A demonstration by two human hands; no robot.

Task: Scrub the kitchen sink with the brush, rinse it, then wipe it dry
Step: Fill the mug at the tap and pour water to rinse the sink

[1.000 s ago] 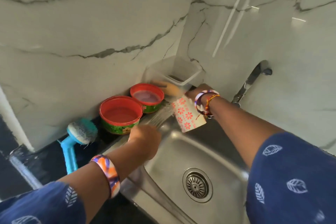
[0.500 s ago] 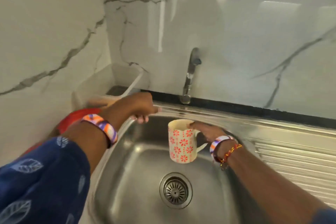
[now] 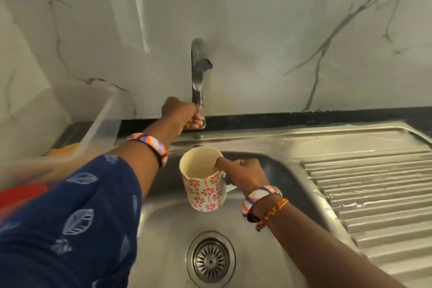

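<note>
Left hand (image 3: pixel 181 113) grips base of the chrome wall tap (image 3: pixel 198 70); right hand (image 3: pixel 243 172) holds floral ceramic mug (image 3: pixel 204 182) over the steel sink (image 3: pixel 257 252). No water visible; likely starting the rinse, wiping dry still left.

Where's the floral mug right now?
In the head view it sits mid-frame: the floral mug is held upright by the right hand over the sink, below the tap and above the drain.
</note>
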